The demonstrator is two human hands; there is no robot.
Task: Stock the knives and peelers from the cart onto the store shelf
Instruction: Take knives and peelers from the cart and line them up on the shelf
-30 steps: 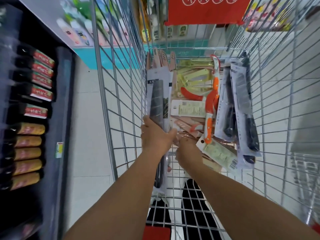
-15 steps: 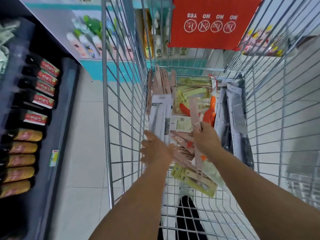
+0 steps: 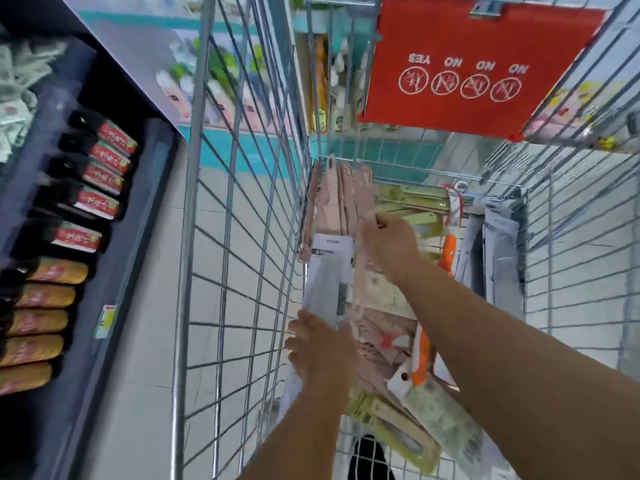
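Note:
Inside the wire cart [image 3: 242, 271] lie several packaged knives and peelers. My left hand [image 3: 320, 355] grips the lower end of a knife in white card packaging [image 3: 327, 271], standing against the cart's left wall. My right hand [image 3: 388, 237] is farther in, closed on the top of a pink packaged peeler [image 3: 360, 271] beside a stack of pink packs [image 3: 341, 199]. Orange-handled knives [image 3: 420, 362] and yellow-green packs [image 3: 405, 434] lie near my arms. Grey knife packs [image 3: 502, 265] lean on the right side.
A dark store shelf [image 3: 114, 306] at the left holds rows of red- and yellow-labelled bottles [image 3: 100, 174]. A red sign flap [image 3: 467, 64] hangs at the cart's far end. Pale tiled floor [image 3: 138, 393] lies between shelf and cart.
My right hand has moved deeper into the cart and up, carrying the pink pack with it. My left hand has kept hold of the white knife pack. The view has tilted upward.

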